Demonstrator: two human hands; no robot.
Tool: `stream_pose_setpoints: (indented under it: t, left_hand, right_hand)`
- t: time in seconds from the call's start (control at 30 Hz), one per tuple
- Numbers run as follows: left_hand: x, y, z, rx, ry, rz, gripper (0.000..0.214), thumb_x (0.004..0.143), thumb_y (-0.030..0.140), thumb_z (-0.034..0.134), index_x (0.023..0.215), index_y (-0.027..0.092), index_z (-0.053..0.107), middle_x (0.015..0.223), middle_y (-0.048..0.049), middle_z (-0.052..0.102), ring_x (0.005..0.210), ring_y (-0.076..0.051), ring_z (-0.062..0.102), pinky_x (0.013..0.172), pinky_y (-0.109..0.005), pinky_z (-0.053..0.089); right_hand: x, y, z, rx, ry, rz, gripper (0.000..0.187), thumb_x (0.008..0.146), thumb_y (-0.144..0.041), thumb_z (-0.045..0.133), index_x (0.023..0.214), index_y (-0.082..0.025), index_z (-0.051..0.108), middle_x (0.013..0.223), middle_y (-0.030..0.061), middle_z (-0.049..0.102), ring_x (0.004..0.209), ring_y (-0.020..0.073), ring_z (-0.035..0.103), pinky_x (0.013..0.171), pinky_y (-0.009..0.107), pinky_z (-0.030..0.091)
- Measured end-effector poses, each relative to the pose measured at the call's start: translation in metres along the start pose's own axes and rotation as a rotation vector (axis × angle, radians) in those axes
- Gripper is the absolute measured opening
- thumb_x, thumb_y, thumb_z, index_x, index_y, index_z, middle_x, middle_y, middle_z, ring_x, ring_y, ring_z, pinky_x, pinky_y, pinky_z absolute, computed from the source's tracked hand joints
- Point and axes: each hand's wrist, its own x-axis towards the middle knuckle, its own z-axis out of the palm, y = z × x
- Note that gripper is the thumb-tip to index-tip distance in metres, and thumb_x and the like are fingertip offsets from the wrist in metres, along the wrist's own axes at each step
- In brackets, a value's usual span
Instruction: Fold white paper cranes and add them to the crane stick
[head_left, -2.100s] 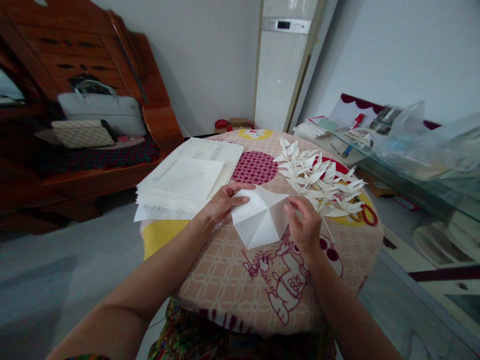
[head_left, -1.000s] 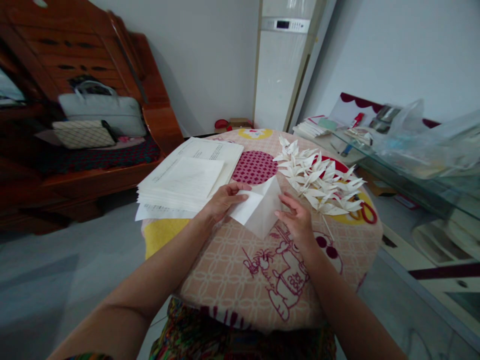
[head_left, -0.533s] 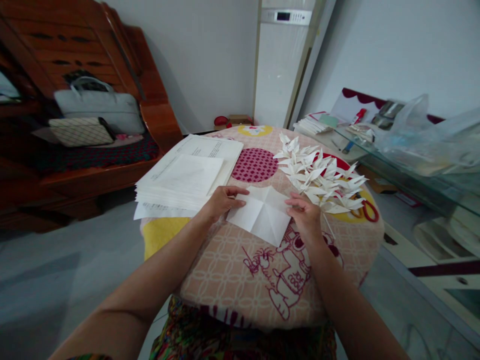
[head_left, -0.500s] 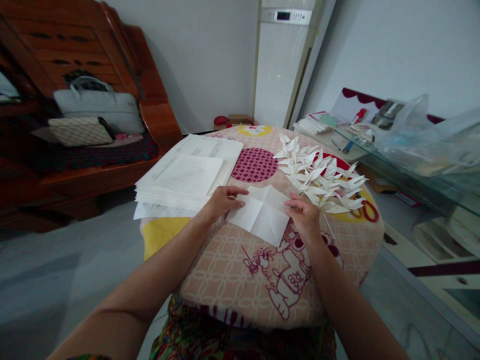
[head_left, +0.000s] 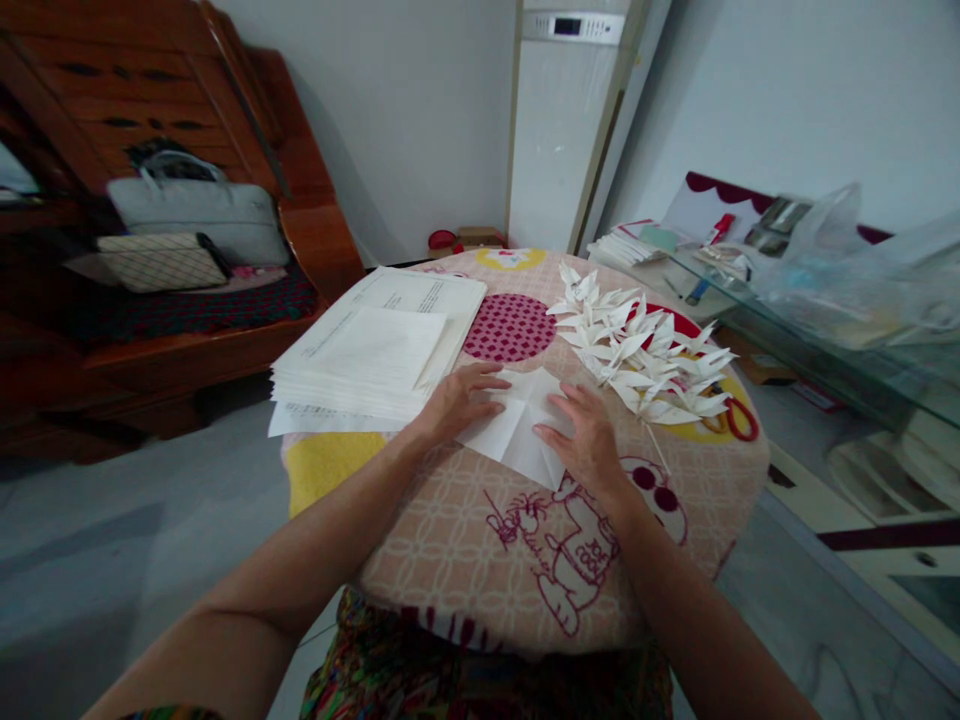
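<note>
A creased white paper square (head_left: 517, 425) lies flat on the round table's patterned cloth (head_left: 465, 540). My left hand (head_left: 459, 398) rests on its left part with fingers stretched out. My right hand (head_left: 585, 440) lies flat on its right part, fingers spread. Both palms press the sheet down and hide its edges. A pile of several folded white paper cranes (head_left: 645, 350) sits just beyond my right hand.
A thick stack of white sheets (head_left: 375, 350) lies at the table's left. Red-handled scissors (head_left: 731, 420) peek out under the cranes. A glass table (head_left: 825, 320) with plastic bags stands at right, a wooden bench with bags (head_left: 187, 225) at left, a white appliance (head_left: 559, 120) behind.
The paper was half folded upward, then spread open again. Both hands moved from pinching its edges onto its top and now lie flat on it.
</note>
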Motion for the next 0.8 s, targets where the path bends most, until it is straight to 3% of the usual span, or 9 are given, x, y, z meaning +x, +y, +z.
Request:
stream_pose_setpoints:
  t: [0.1, 0.17, 0.37, 0.57, 0.8]
  left_hand:
    - [0.003, 0.001, 0.003, -0.010, -0.136, 0.140, 0.034, 0.090, 0.033, 0.065, 0.123, 0.026, 0.071, 0.140, -0.0086, 0.062, 0.130, -0.025, 0.057, 0.113, -0.043, 0.042]
    - [0.004, -0.002, 0.006, -0.016, -0.162, 0.168, 0.033, 0.092, 0.033, 0.062, 0.123, 0.025, 0.071, 0.134, -0.0096, 0.066, 0.125, -0.024, 0.060, 0.110, -0.042, 0.045]
    - [0.005, -0.014, 0.013, -0.063, -0.075, 0.161, 0.025, 0.088, 0.032, 0.067, 0.107, 0.020, 0.076, 0.110, -0.0103, 0.075, 0.103, -0.021, 0.069, 0.095, -0.036, 0.054]
    - [0.003, -0.012, 0.009, 0.024, -0.095, 0.156, 0.022, 0.088, 0.027, 0.063, 0.104, 0.019, 0.075, 0.106, -0.0078, 0.075, 0.099, -0.020, 0.069, 0.092, -0.033, 0.053]
    - [0.002, -0.010, 0.009, 0.100, -0.033, 0.131, 0.014, 0.087, 0.022, 0.060, 0.092, 0.016, 0.072, 0.099, -0.0082, 0.074, 0.093, -0.020, 0.069, 0.086, -0.032, 0.055]
  right_hand:
    - [0.001, -0.002, 0.001, 0.013, -0.072, -0.053, 0.044, 0.088, -0.038, 0.068, 0.126, -0.017, 0.067, 0.136, 0.0171, 0.063, 0.132, 0.0351, 0.051, 0.111, 0.056, 0.040]
    - [0.003, -0.003, 0.001, 0.023, -0.091, -0.067, 0.040, 0.089, -0.033, 0.065, 0.126, -0.017, 0.067, 0.132, 0.0162, 0.066, 0.129, 0.0343, 0.054, 0.110, 0.055, 0.041]
    - [0.002, -0.001, 0.004, 0.062, -0.083, -0.009, 0.027, 0.086, -0.023, 0.064, 0.111, -0.018, 0.073, 0.116, 0.0142, 0.073, 0.110, 0.0303, 0.066, 0.100, 0.047, 0.050]
    - [-0.001, 0.001, -0.003, 0.020, -0.095, 0.006, 0.023, 0.080, -0.018, 0.067, 0.103, -0.017, 0.073, 0.108, 0.0142, 0.074, 0.102, 0.0297, 0.067, 0.093, 0.045, 0.052]
    - [-0.001, -0.002, -0.009, -0.073, -0.126, 0.008, 0.014, 0.077, -0.008, 0.061, 0.082, -0.017, 0.070, 0.087, 0.0121, 0.072, 0.087, 0.0271, 0.066, 0.082, 0.039, 0.053]
